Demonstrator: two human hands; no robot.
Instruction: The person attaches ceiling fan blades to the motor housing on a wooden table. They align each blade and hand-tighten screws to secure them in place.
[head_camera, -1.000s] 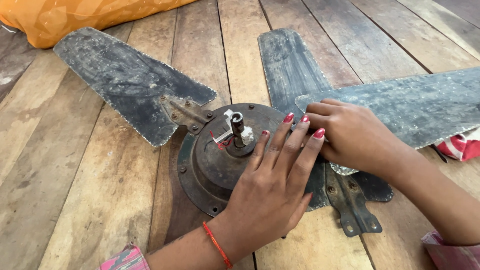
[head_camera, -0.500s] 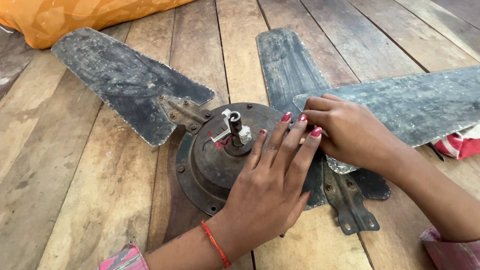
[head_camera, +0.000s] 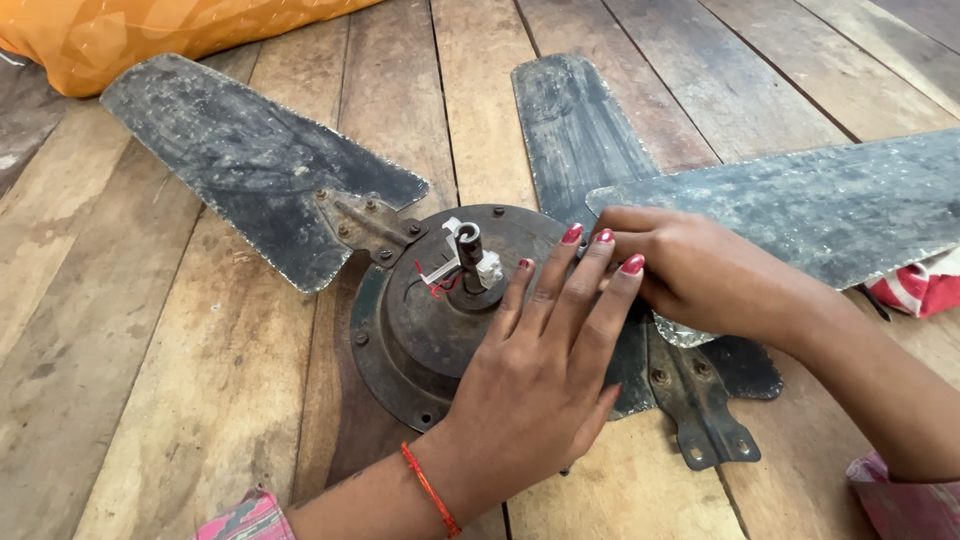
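A floor of wide wooden planks carries a dismantled ceiling fan, and an orange cloth bundle lies at the top left edge. Three dusty grey blades spread over the planks: the left blade is bolted through a rusty bracket to the hub, the middle blade points away from the person, and the right blade lies over the middle one and reaches toward the right edge. The round, dark motor housing sits in the middle, with a short shaft and red and white wires standing up from its centre. The left hand lies flat on the housing, fingers stretched out and open, gripping nothing. The right hand rests on the inner end of the right blade, fingers curled and pinching at that end; what exactly they grip I cannot tell. A loose blade bracket lies just below this hand. A red thread band circles the left wrist.
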